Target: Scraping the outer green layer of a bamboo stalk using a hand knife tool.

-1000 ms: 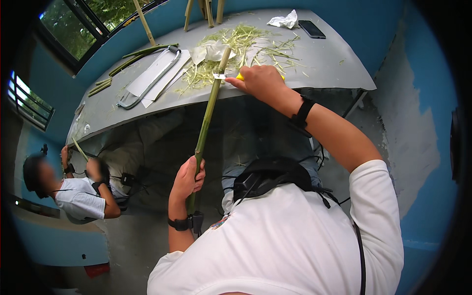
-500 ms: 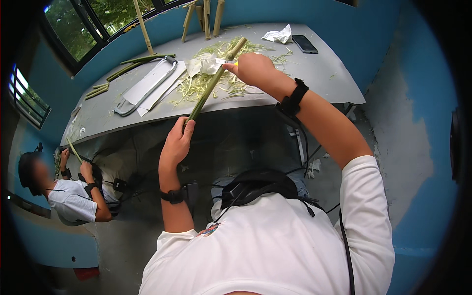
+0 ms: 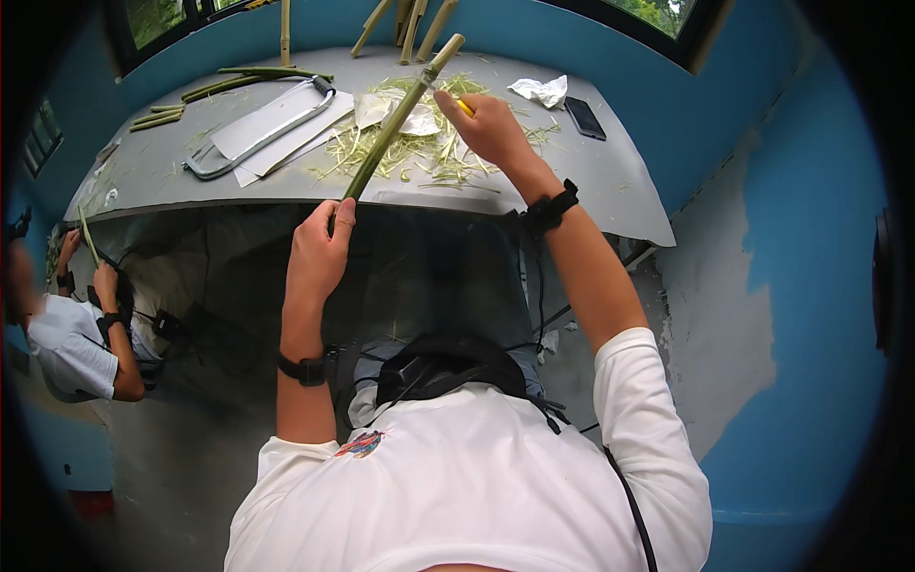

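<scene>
The left hand [image 3: 319, 250] is closed around the lower end of a long green bamboo stalk [image 3: 398, 116], which slants up from that grip toward one o'clock and crosses the near edge of the grey surface [image 3: 610, 181], its pale cut top ending near the far side. The right hand [image 3: 488, 126] sits just at three o'clock of the stalk's upper part, fingers curled shut on a small yellow-handled tool [image 3: 461, 105] whose tip meets the stalk; the blade itself is too small to make out. Under and around the stalk lies a heap of pale green shavings [image 3: 419, 153], spread over the middle of the surface, with a crumpled sheet of whitish paper [image 3: 405, 112] among them. At nine o'clock of the shavings rests a grey metal-framed saw [image 3: 257, 133] on a flat pale sheet, and beyond it, toward ten o'clock, a few thin green stalks [image 3: 229, 84] lie side by side. At two o'clock of the right hand is a crumpled white tissue [image 3: 539, 91], and just beside it, at three o'clock, a dark phone [image 3: 584, 117] lies flat. More bamboo poles [image 3: 410, 24] lean against the blue wall at twelve o'clock. Both wrists wear black bands. Far off at eight o'clock, another person in a white shirt [image 3: 67, 343] holds a thin green strip in raised hands.
</scene>
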A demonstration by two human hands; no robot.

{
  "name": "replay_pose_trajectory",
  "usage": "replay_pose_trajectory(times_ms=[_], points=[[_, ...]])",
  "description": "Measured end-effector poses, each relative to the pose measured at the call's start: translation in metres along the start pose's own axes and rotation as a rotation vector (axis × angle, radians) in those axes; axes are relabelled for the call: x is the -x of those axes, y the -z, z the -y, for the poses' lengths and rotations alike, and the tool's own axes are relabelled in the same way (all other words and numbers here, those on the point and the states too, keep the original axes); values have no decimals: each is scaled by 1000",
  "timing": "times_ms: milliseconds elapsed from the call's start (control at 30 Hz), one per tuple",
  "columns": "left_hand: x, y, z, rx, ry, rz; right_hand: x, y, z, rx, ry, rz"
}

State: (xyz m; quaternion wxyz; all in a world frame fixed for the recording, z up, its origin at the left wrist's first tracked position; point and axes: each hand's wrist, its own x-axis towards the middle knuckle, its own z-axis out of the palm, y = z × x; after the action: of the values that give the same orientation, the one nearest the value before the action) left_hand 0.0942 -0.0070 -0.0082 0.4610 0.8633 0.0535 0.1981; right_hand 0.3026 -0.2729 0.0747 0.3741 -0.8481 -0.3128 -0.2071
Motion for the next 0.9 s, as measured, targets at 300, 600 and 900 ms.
replay_pose_trajectory(times_ms=[300,600,900], points=[[19,-10,42,109,24,85,29,-33,-14,114,6,21],[24,-26,33,399,222,193,36,-34,-25,111,39,11],[24,-26,36,353,214,224,24,-9,1,-353,40,-22]])
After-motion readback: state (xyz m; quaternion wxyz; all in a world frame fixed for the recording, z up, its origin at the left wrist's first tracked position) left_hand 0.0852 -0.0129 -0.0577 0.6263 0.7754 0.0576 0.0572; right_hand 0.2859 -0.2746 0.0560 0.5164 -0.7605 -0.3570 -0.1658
